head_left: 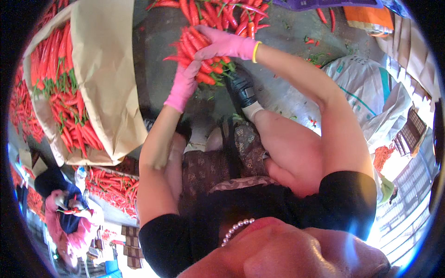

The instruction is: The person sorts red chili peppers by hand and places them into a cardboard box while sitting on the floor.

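Observation:
A bunch of red chili peppers (189, 45) with green stems is gathered between my two hands, above the floor. My left hand (184, 82), in a pink glove, closes round the bunch from below left. From the right, my right hand (228, 44), also gloved in pink with a yellow band at the wrist, wraps over the upper side of the peppers. Most of the stems point toward the lower right, and some fingertips are hidden behind the bunch. Just beyond my hands lies a loose pile of red chili peppers (204, 15) on the dark floor.
At my left stands a large brown paper-lined container (109, 60) holding rows of chilies. A purple crate (320, 4) and orange bag (368, 16) lie far right, a white sack (366, 83) nearer. More chilies (111, 185) and a co-worker in pink (65, 227) are at lower left.

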The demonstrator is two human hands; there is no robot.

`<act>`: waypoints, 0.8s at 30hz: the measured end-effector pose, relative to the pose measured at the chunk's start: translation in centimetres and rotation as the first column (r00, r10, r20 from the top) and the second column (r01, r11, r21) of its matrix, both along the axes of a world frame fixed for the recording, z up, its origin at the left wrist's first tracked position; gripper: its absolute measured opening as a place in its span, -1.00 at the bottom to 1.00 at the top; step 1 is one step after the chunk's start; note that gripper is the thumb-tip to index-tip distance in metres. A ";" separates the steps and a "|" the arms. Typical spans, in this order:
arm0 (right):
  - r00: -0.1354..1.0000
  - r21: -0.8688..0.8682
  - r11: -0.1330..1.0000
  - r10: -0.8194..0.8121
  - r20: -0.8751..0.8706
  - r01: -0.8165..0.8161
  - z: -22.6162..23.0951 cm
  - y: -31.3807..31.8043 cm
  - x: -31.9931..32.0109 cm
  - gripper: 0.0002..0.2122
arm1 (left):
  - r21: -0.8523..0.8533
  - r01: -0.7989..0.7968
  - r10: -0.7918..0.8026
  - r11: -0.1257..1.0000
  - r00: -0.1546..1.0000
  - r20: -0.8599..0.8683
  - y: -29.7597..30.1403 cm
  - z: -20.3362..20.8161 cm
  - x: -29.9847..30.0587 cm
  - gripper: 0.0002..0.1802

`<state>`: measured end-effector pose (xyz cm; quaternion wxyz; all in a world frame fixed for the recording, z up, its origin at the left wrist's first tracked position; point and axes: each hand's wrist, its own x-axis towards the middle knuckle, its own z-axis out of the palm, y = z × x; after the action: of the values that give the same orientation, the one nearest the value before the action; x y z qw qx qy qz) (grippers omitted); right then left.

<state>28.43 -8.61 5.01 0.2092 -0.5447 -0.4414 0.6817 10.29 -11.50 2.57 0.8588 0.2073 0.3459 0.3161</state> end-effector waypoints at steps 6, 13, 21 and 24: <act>0.992 0.417 0.901 -0.106 -0.063 0.123 3.4 4.5 -1.2 -0.12 | 0.261 0.059 -0.064 0.963 0.998 0.010 6.2 2.9 -2.2 -0.24; 0.825 -0.295 0.830 -0.535 -0.184 0.473 5.4 -6.6 -0.1 -0.37 | -0.069 0.288 -0.293 0.955 0.954 -0.062 -0.1 4.6 -0.2 -0.22; 0.760 -0.315 0.762 -0.630 -0.158 0.565 -1.6 -8.5 -0.9 -0.27 | -0.109 0.373 -0.383 0.922 0.919 -0.092 0.1 -0.6 -0.3 -0.26; 0.843 -0.264 0.838 -0.522 -0.131 0.477 0.4 -7.9 -2.5 -0.35 | -0.147 0.342 -0.360 0.928 0.925 -0.119 0.5 2.4 -2.1 -0.25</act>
<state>25.92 -16.46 5.38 0.3611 -0.5907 -0.1816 0.6983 8.22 -11.00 4.95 0.8854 0.2346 0.3831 0.1194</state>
